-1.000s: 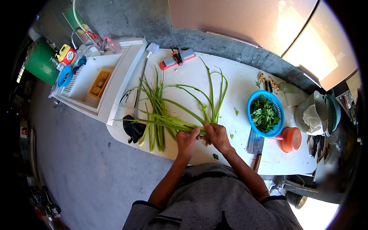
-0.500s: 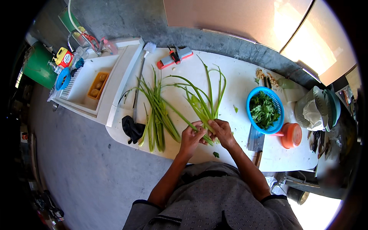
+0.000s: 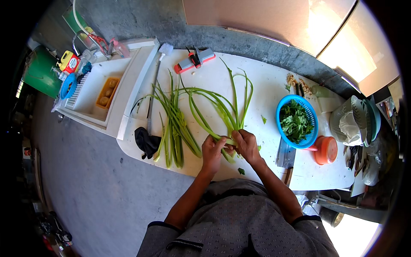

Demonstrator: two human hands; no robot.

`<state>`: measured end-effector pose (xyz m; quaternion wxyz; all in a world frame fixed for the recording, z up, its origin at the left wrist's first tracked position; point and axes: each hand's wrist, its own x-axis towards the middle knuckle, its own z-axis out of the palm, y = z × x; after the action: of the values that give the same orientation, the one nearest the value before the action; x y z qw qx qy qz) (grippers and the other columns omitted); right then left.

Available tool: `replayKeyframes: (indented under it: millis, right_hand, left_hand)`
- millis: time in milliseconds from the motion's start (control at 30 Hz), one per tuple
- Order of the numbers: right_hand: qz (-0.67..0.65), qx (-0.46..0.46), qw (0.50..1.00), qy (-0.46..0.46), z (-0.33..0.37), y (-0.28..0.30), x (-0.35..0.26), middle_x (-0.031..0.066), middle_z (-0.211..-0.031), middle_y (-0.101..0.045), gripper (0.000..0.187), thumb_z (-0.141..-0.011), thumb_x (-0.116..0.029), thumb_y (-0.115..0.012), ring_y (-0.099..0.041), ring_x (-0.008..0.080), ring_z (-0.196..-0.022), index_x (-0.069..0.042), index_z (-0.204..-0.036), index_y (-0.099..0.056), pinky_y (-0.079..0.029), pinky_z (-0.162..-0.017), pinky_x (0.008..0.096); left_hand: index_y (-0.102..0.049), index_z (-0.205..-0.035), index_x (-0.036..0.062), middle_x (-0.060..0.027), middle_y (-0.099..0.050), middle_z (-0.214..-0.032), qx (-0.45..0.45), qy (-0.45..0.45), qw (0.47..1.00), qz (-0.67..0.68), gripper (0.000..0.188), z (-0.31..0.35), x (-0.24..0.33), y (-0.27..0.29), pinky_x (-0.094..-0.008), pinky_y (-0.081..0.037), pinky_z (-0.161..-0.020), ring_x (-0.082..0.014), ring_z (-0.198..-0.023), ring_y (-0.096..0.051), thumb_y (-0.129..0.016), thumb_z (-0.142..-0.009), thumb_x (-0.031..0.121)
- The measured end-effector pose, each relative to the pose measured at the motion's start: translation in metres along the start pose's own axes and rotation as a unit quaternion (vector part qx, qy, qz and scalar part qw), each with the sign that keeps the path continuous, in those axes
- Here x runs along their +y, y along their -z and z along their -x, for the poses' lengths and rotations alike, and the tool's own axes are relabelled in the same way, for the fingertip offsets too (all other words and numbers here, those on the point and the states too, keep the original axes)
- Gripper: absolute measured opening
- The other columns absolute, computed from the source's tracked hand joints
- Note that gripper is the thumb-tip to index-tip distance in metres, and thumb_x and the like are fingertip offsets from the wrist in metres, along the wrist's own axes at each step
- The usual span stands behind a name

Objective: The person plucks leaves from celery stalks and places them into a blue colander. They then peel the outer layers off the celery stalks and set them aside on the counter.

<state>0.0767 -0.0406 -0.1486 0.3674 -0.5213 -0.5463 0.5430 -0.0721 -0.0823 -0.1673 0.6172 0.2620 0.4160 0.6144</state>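
Observation:
Near the table's front edge, my left hand [image 3: 212,155] and my right hand [image 3: 248,148] are close together, both closed on celery stalks [image 3: 228,115]. One stalk lies crosswise between my fingers; the others fan away over the table, thin and mostly stripped of leaves. How the fingertips grip is partly hidden. To the left of my hands lies a bunch of celery stalks [image 3: 174,128], pale ends toward me. Right of my hands, a blue basket [image 3: 279,125] holds leafy celery tops [image 3: 295,120].
By the basket rest a cleaver [image 3: 286,155] and an orange-red dipper [image 3: 326,150]. A black cloth [image 3: 147,142], a long-handled brush [image 3: 156,77] and a grey-and-red sharpener [image 3: 195,61] are on the white table [image 3: 265,81]. Left stands a sink [image 3: 96,88] with an orange tray [image 3: 108,92].
The stalk between my hands has turned from slanting toward me to lying nearly crosswise. My left hand has rolled slightly, and my right hand has risen a little.

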Motion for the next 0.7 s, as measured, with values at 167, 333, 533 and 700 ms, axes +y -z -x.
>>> replayKeyframes:
  millis: [167,333,533,700]
  right_hand:
    - [-0.153,0.069,0.98,-0.102,-0.014,0.0,0.016,0.011,-0.065,-0.062,0.045,-0.104,-0.033,-0.057,-0.051,0.0165,-0.046,0.003,-0.078,-0.062,-0.04,-0.045,0.0322]
    - [-0.19,0.081,0.973,-0.102,-0.03,0.036,0.023,0.0092,-0.067,-0.061,0.044,-0.103,-0.038,-0.057,-0.049,0.0142,-0.047,0.001,-0.083,-0.061,-0.039,-0.045,0.0299]
    - [-0.082,-0.091,0.99,-0.07,0.004,0.013,-0.016,0.007,-0.065,-0.061,0.042,-0.109,-0.034,-0.051,-0.052,0.0121,-0.048,0.002,-0.09,-0.064,-0.041,-0.047,0.0284]
    - [0.043,-0.13,0.988,-0.067,0.003,0.016,-0.01,0.0087,-0.064,-0.059,0.041,-0.109,-0.03,-0.052,-0.056,0.0134,-0.052,0.004,-0.089,-0.064,-0.045,-0.049,0.03]
  left_hand:
    - [-0.055,-0.108,-0.0014,-0.0109,-0.066,-0.097,0.009,-0.13,0.99,-0.053,0.012,0.009,0.005,-0.014,-0.0307,-0.059,-0.063,-0.0163,-0.073,-0.067,-0.06,-0.104,0.009]
    - [-0.049,-0.104,0.0027,-0.0062,-0.059,-0.087,-0.003,-0.148,0.987,-0.061,0.012,0.012,0.024,-0.01,-0.0275,-0.052,-0.057,-0.0117,-0.068,-0.06,-0.06,-0.104,0.008]
    - [-0.057,-0.105,0.0037,-0.0032,-0.061,-0.079,-0.017,0.042,0.996,-0.082,0.018,-0.008,0.007,-0.008,-0.0276,-0.047,-0.048,-0.0107,-0.056,-0.057,-0.062,-0.105,0.021]
    - [-0.062,-0.106,-0.0005,-0.0083,-0.069,-0.09,-0.032,0.03,0.999,-0.006,0.022,-0.012,-0.001,-0.01,-0.0281,-0.053,-0.057,-0.0142,-0.066,-0.065,-0.067,-0.102,0.021]
